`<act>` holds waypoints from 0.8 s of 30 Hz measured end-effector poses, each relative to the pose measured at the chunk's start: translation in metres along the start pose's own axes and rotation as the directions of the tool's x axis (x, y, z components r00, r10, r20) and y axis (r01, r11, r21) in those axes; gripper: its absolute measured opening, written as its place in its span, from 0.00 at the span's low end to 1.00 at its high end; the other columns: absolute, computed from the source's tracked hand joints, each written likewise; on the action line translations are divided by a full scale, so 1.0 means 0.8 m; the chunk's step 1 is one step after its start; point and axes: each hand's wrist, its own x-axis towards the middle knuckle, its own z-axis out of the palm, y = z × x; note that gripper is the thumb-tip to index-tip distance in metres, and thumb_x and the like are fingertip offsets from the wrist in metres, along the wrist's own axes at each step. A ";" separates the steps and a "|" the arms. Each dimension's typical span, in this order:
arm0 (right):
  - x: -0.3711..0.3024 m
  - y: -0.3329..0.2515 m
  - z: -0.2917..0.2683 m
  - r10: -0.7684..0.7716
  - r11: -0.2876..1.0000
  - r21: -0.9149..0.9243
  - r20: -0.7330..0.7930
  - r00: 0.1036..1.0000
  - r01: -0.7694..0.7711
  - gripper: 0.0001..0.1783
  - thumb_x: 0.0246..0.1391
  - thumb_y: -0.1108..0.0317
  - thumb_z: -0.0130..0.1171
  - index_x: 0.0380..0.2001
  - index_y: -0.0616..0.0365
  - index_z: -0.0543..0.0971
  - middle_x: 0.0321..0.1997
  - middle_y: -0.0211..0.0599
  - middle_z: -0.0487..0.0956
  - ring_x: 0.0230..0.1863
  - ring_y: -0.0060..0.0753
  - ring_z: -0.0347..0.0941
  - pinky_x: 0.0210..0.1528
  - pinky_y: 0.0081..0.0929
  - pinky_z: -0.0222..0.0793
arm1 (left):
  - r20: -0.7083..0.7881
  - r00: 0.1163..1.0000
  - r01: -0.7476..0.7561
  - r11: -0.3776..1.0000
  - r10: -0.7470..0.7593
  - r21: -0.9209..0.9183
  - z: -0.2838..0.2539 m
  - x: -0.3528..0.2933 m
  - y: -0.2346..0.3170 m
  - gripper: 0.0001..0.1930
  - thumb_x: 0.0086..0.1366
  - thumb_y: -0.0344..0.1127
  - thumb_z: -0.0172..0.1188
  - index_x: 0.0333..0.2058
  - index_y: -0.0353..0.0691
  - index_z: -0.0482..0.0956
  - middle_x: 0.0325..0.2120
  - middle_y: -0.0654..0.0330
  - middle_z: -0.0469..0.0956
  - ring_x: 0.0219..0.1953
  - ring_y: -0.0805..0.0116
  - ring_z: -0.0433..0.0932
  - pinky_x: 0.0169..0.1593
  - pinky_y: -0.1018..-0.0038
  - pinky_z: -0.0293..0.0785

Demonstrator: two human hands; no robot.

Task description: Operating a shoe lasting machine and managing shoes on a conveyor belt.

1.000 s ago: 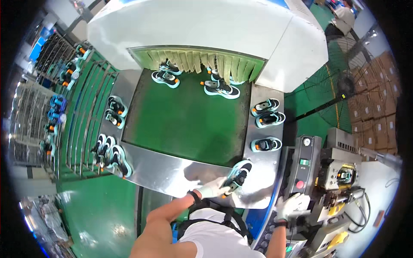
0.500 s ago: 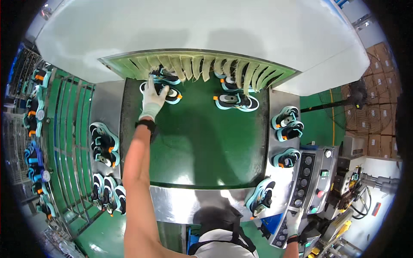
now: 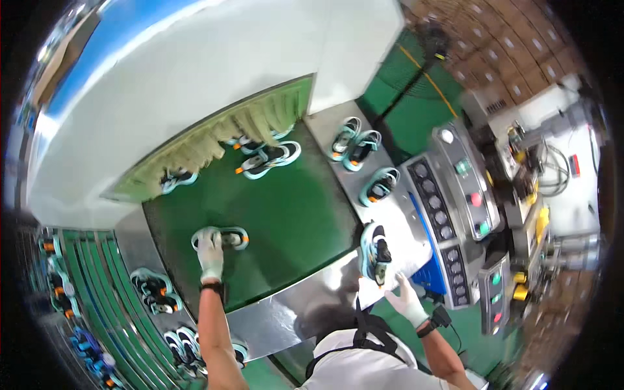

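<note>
My left hand (image 3: 209, 252), in a white glove, grips the heel end of a black, white and aqua sneaker (image 3: 234, 238) on the green conveyor belt (image 3: 286, 214). Its fingers cover part of the shoe. My right hand (image 3: 405, 300), also gloved, is open and empty, fingers spread, just beside another sneaker (image 3: 375, 252) on the metal ledge at the front right. Farther back, a sneaker (image 3: 270, 159) lies on the belt before the strip curtain (image 3: 214, 133), with one more (image 3: 177, 179) partly under the strips at the left.
Several sneakers (image 3: 379, 186) stand along the right metal ledge, others (image 3: 156, 291) on the left one. A control panel (image 3: 465, 185) with dials and buttons lies to the right. At the left is a metal rack (image 3: 107, 273) with shoes. A big white machine housing (image 3: 214, 71) rises behind the curtain.
My left hand has drawn a sneaker away from the curtain, toward me along the belt. My right hand has left the control panel for the front right sneaker. The view has turned.
</note>
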 end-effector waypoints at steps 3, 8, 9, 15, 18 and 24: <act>-0.031 -0.080 -0.017 0.084 0.798 0.574 0.195 0.977 -0.183 0.36 0.55 0.57 0.64 0.61 0.68 0.65 0.56 0.56 0.75 0.58 0.43 0.73 0.59 0.35 0.69 | 0.212 0.976 -0.049 0.999 0.052 -0.017 0.009 -0.053 0.111 0.11 0.68 0.38 0.57 0.42 0.36 0.78 0.42 0.48 0.76 0.48 0.43 0.73 0.55 0.55 0.67; -0.036 -0.093 0.017 -0.341 0.886 0.310 -0.069 0.938 0.345 0.41 0.49 0.56 0.66 0.60 0.71 0.64 0.60 0.62 0.69 0.64 0.58 0.65 0.67 0.42 0.60 | 0.405 0.765 -0.380 0.859 0.501 -0.344 0.002 -0.139 0.338 0.09 0.62 0.33 0.62 0.41 0.39 0.78 0.41 0.51 0.77 0.46 0.48 0.76 0.51 0.59 0.72; -0.032 -0.125 -0.011 -0.337 0.915 0.253 0.053 0.940 0.314 0.34 0.46 0.62 0.67 0.53 0.69 0.68 0.51 0.59 0.73 0.56 0.60 0.70 0.58 0.44 0.67 | 0.426 0.697 -0.452 0.815 0.577 -0.363 0.006 -0.152 0.384 0.08 0.63 0.32 0.61 0.40 0.39 0.79 0.42 0.51 0.77 0.47 0.48 0.76 0.51 0.59 0.73; -0.108 -0.048 -0.123 -0.001 0.879 0.455 -0.297 0.955 0.143 0.32 0.51 0.62 0.64 0.58 0.61 0.68 0.48 0.57 0.78 0.51 0.56 0.75 0.54 0.40 0.71 | 0.381 0.240 -0.612 0.444 0.893 -0.655 0.003 -0.187 0.650 0.10 0.62 0.31 0.61 0.42 0.37 0.80 0.41 0.51 0.79 0.42 0.50 0.79 0.46 0.63 0.76; -0.169 0.028 -0.182 0.118 0.723 0.668 -0.371 0.921 0.177 0.29 0.53 0.60 0.66 0.54 0.64 0.71 0.48 0.46 0.79 0.49 0.39 0.76 0.54 0.34 0.71 | 0.173 0.057 -0.602 0.172 0.983 -0.780 0.009 -0.229 0.773 0.20 0.60 0.30 0.64 0.51 0.35 0.75 0.44 0.52 0.78 0.44 0.51 0.78 0.48 0.61 0.74; -0.300 0.148 -0.214 0.247 -0.276 0.866 -0.356 0.901 0.417 0.35 0.55 0.64 0.67 0.62 0.68 0.67 0.56 0.36 0.76 0.55 0.26 0.72 0.58 0.27 0.68 | 0.007 0.100 -0.450 0.052 0.995 -0.891 0.049 -0.317 0.941 0.27 0.64 0.21 0.57 0.62 0.34 0.65 0.54 0.51 0.72 0.54 0.62 0.75 0.56 0.69 0.73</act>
